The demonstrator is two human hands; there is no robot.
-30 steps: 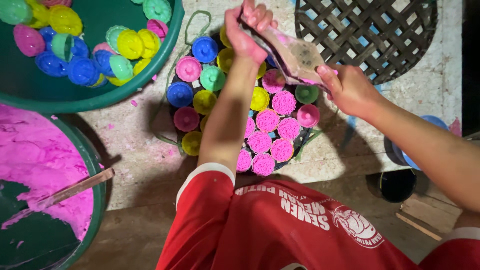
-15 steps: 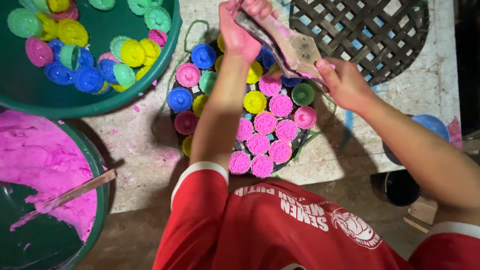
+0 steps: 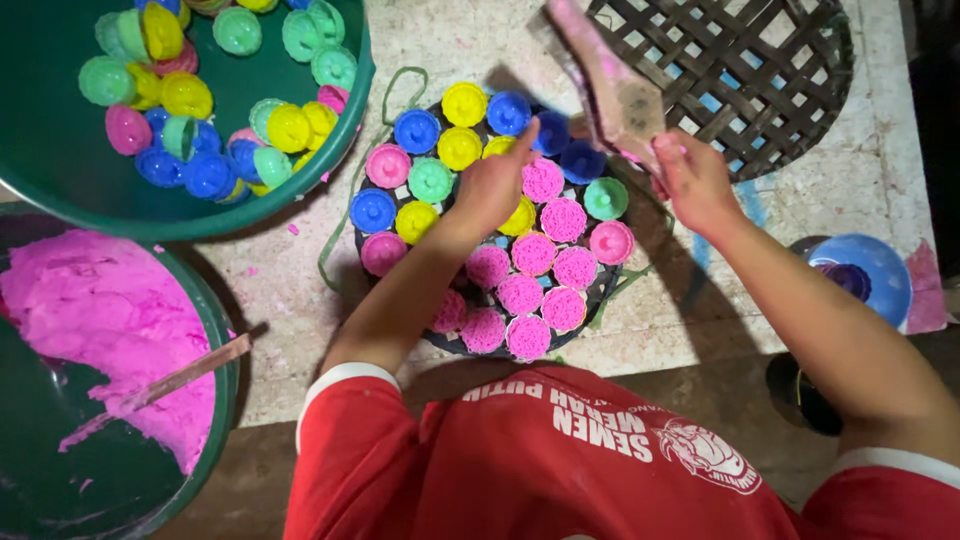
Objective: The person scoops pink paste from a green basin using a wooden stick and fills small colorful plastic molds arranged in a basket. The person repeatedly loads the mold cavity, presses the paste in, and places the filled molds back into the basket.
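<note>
Two green tubs sit on the left: one (image 3: pixel 60 190) of empty coloured cups, one (image 3: pixel 215 440) of pink paste. The round tray (image 3: pixel 600 295) of cups lies centre on the bench (image 3: pixel 880 170). The left hand (image 3: pixel 495 185) presses closed on a small cup; the right hand (image 3: pixel 695 185) clamps a stiff, light wooden paddle (image 3: pixel 610 90) at its wide end. The paste-filled cups look crumbly, best gripped by their sides.

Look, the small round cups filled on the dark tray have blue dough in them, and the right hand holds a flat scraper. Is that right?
Not quite. In the head view the filled small round plastic cups on the dark round tray hold pink dough, not blue. The right hand does hold the flat pink-smeared scraper.
</note>
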